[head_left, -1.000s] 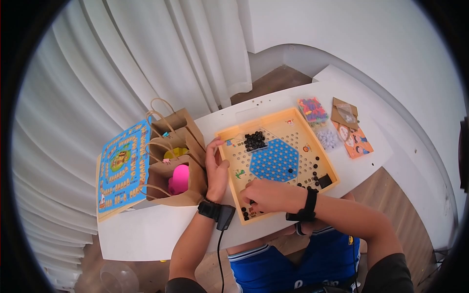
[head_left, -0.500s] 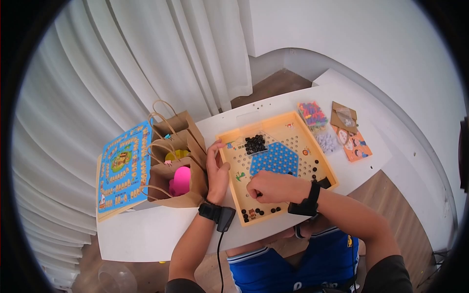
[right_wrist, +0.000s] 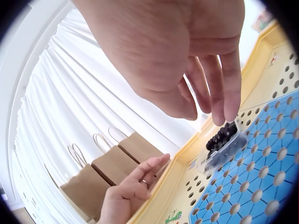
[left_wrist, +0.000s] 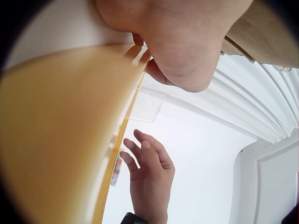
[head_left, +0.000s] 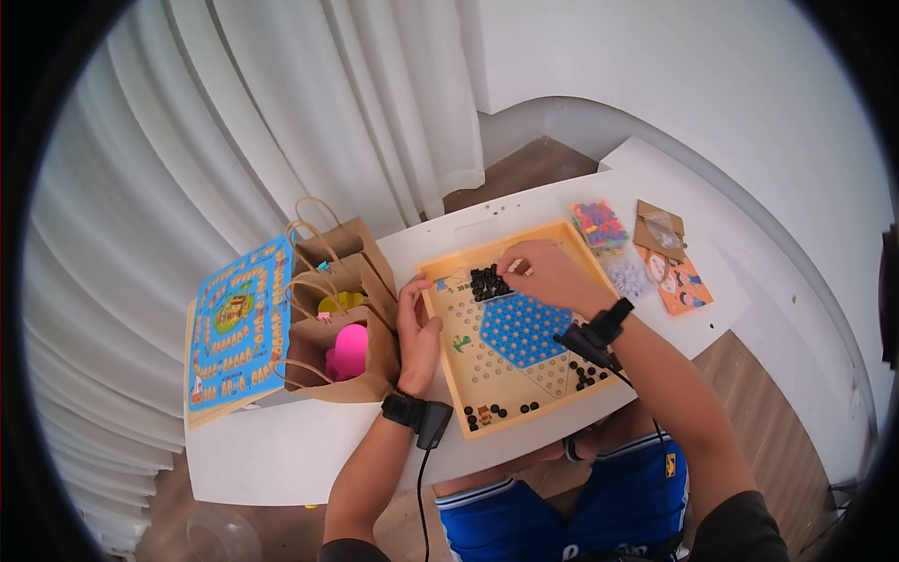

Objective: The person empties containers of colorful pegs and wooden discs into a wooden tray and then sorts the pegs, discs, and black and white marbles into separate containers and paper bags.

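Note:
The wooden board (head_left: pixel 455 391), printed with a blue hexagon (head_left: pixel 524 330) and full of small holes, lies on the table. Near its far left corner stands a clear box (right_wrist: pixel 232 151) heaped with black pieces (head_left: pixel 488 282). My right hand (head_left: pixel 552 273) is over that box, its fingers (right_wrist: pixel 217 100) pointing down to the pieces and the thumb apart; nothing shows held between them. My left hand (head_left: pixel 417 339) rests against the board's left rim with loosely bent fingers. Loose black pieces (head_left: pixel 472 418) lie along the near edge, more (head_left: pixel 586 376) at the near right corner.
Paper bags (head_left: pixel 377 342) holding pink and yellow items stand left of the board, beside a blue printed board (head_left: pixel 234 318). To the right lie boxes of coloured pieces (head_left: pixel 599 225) and white pieces (head_left: pixel 627 277), a brown envelope (head_left: pixel 658 225) and an orange booklet (head_left: pixel 685 286).
My right hand has moved from the near part of the board up to the box of black pieces, and its fingers have spread. My left hand has stayed at the left rim.

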Demonstrator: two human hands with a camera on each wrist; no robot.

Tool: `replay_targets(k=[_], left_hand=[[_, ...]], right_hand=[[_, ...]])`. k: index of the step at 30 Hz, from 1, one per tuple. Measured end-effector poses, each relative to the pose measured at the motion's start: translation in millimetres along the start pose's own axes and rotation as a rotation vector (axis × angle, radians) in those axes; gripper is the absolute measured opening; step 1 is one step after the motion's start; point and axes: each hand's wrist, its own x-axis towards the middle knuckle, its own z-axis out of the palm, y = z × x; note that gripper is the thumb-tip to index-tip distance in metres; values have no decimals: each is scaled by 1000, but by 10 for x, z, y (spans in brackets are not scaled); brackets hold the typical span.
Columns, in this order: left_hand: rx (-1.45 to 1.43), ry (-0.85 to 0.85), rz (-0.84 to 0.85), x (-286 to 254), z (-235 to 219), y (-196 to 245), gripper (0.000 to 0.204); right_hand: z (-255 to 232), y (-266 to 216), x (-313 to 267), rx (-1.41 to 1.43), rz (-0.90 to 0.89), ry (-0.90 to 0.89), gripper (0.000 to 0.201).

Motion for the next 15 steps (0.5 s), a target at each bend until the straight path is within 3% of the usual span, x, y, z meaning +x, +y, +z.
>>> replay_targets(k=[2, 4, 12, 15], left_hand=[[14, -21, 17, -11, -17, 15, 65], [-7, -11, -6, -13, -23, 22, 65], [-25, -27, 9, -3, -24, -32, 66], [-12, -27, -10, 0, -2, 11, 68]], right_hand=[[-158, -68, -100, 49, 55, 17, 14], [-413, -154, -231, 145, 280, 45, 14], [-917, 372, -709, 656, 322, 121, 13], [-939, 495, -733, 905, 387, 44, 13]])
